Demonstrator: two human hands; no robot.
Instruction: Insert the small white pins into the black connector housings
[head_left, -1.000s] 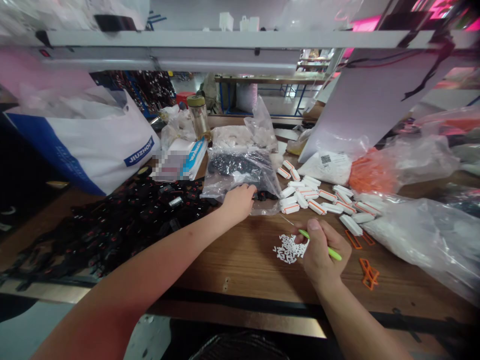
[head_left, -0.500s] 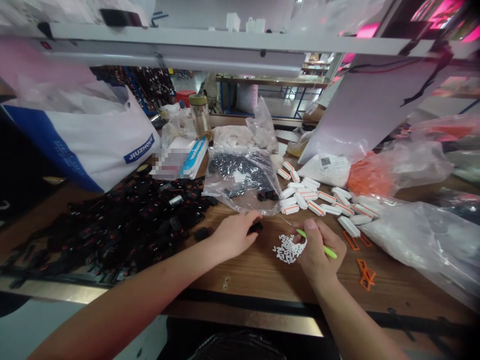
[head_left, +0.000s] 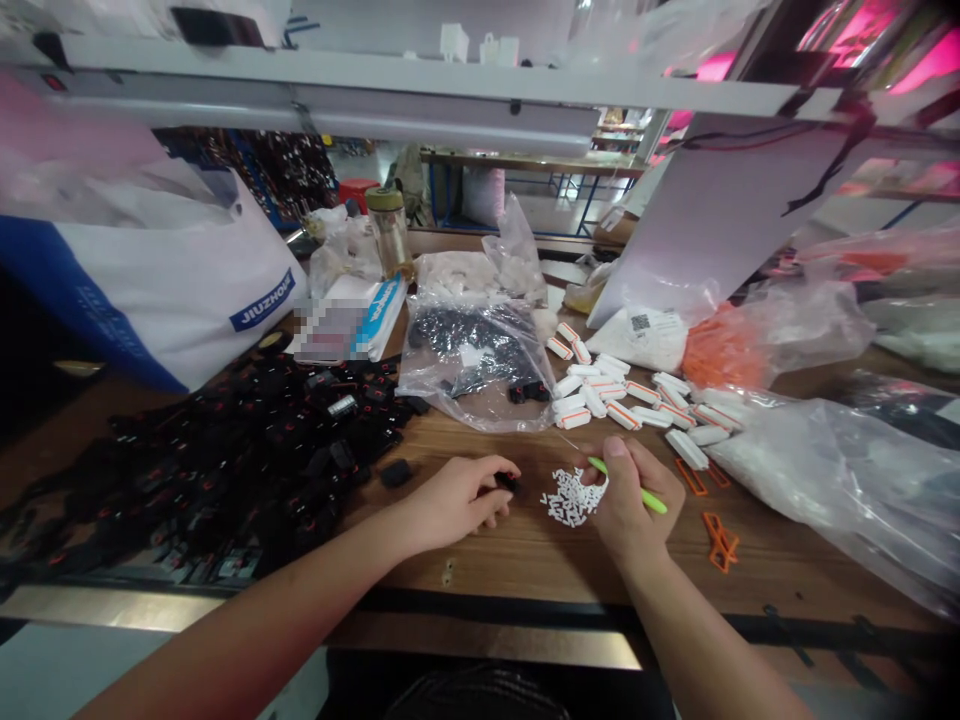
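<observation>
My left hand is closed on a small black plastic part, held between thumb and fingers just above the wooden table. A fist of my right hand grips a pick with a green handle; its thin metal tip points up and left, apart from the black part. Below that tip lies a pile of tiny white pieces, beside my right fingers. One loose black part rests left of my left hand, near a wide heap of black parts.
A clear plastic bag of black parts lies behind my hands. White blocks with orange strips are scattered right of it, near orange frames and a large clear bag. A bottle stands behind; a shelf crosses above.
My left hand has drawn the black part toward the table's front edge, away from the clear bag. My right hand with the pick stays nearly in place. The view has shifted slightly.
</observation>
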